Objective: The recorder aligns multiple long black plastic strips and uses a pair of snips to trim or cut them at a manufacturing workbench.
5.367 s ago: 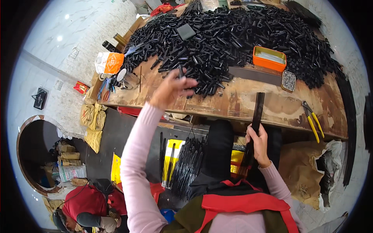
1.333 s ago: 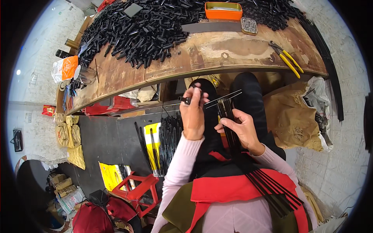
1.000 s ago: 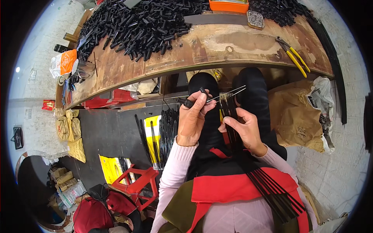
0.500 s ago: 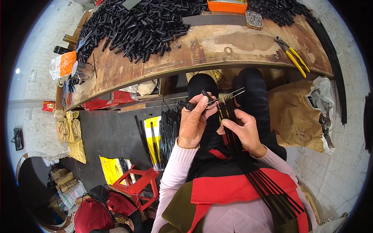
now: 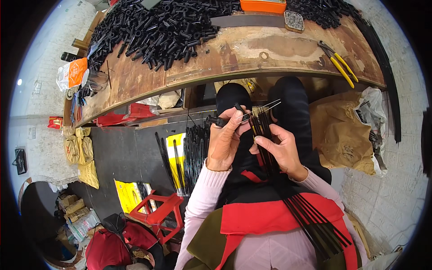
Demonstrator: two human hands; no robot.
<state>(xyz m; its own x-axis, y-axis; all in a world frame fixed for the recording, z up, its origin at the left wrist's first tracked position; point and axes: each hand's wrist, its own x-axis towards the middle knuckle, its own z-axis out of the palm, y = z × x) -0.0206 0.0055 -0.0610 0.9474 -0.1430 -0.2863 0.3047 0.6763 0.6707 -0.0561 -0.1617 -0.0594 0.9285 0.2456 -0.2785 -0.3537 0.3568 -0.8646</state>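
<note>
Over my lap, my left hand (image 5: 222, 146) is closed round short black tubular pieces (image 5: 216, 120), with its thumb and fingers pinched together. Two thin, light metal rods (image 5: 270, 105) stick out from that pinch toward the right, crossing the tops of the dark rods. My right hand (image 5: 284, 150) grips a bundle of long, thin black rods (image 5: 288, 192) between thumb and fingers. The bundle's upper ends fan out close to my left fingertips. Its lower ends spread across my red and olive apron (image 5: 261, 219). Whether the metal rods touch the black ones, I cannot tell.
Beyond my knees, the wooden bench (image 5: 234, 56) carries a heap of black tubes (image 5: 166, 31), an orange box (image 5: 263, 5) and yellow-handled pliers (image 5: 342, 69). A brown paper sack (image 5: 344, 135) stands at right. At left are a red stool (image 5: 157, 216) and more black rods (image 5: 196, 148).
The metal rods' free ends have shifted slightly left and up. Both hands keep their grips and nearly the same places.
</note>
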